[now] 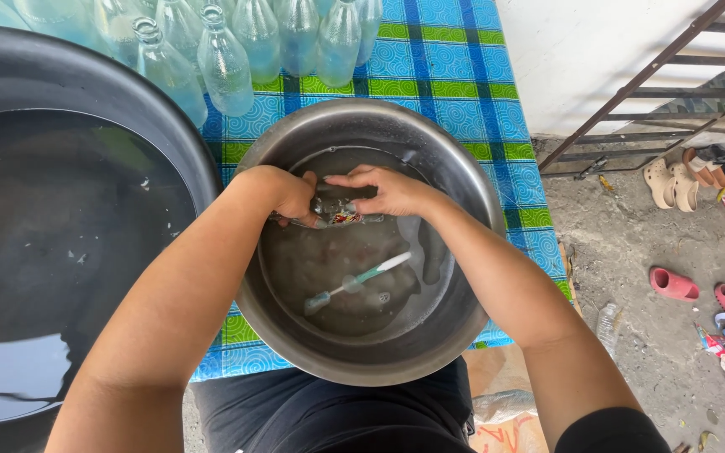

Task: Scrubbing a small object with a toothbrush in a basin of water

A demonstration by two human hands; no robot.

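Across the left of the frame sat a wide black plastic tub filled with dark water, its rim just beside the round steel basin at the centre. Under both lay a blue and green checked tablecloth, and along the upper edge stood a cluster of clear glass bottles, upright and packed close together.

Over the basin's cloudy water you held a small clear glass bottle with a red and yellow label, lying on its side between your hands. Your left hand was closed around its one end, and your right hand gripped the other end from above, fingers curled over it. Below them, a white and teal toothbrush lay slanted in the water, apart from both hands.
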